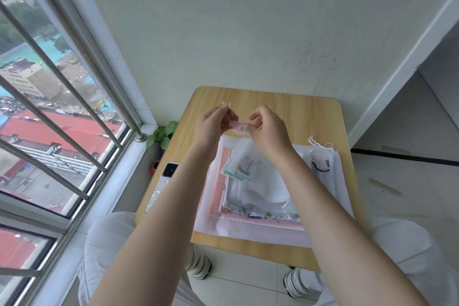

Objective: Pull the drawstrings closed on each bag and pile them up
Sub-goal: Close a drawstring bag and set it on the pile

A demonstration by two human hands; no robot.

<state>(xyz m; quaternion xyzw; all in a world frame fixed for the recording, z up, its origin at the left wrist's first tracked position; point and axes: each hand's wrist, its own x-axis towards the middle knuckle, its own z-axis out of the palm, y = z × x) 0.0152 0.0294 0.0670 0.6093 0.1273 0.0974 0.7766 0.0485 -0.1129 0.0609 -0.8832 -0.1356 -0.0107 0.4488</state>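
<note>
I hold a small translucent white drawstring bag (250,151) up above the wooden table (285,107). Its pink gathered top (240,127) runs between my hands. My left hand (213,123) pinches the cream drawstring ends (226,105), which stick up above the fingers. My right hand (269,131) grips the bag's top at the other side. Under the bag lies a pile of flat bags (258,196), white and pink with printed patterns. A second heap of white bags (325,164) lies at the right, with string ends (313,141) at its far edge.
A phone (162,184) lies at the table's left edge. A small green plant (162,134) in a red pot stands on the floor by the barred window (62,107). A wall is close behind the table. My knees and shoes show below the table.
</note>
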